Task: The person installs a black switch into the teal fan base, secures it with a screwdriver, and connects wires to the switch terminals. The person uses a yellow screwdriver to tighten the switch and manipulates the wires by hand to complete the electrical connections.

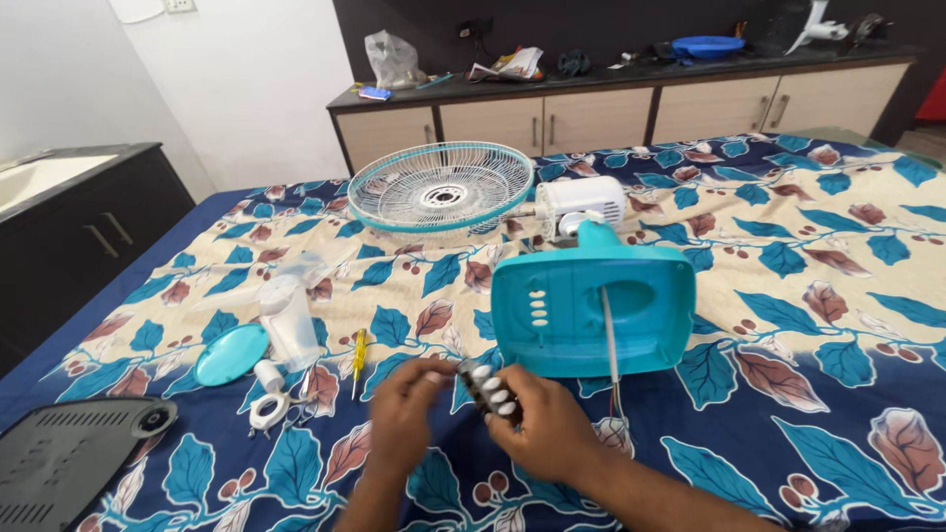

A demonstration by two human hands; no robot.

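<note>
Both of my hands hold a small dark switch block with several white push buttons (490, 389), just in front of a teal fan base (591, 307) that stands on its edge. My left hand (402, 412) pinches the block's left end. My right hand (545, 431) grips it from the right and below. Thin wires (612, 345) run from the base's opening down toward the block. Behind the base lie the white fan motor (581, 203) and a teal-rimmed wire fan guard (440, 187).
On the leaf-patterned bedsheet (808, 296) to the left lie a yellow-handled screwdriver (359, 357), a teal round cap (231, 355), clear fan blades (291, 305), a white small part (268, 399) and a dark grey panel (69, 458). A cluttered cabinet (611, 103) stands at the back.
</note>
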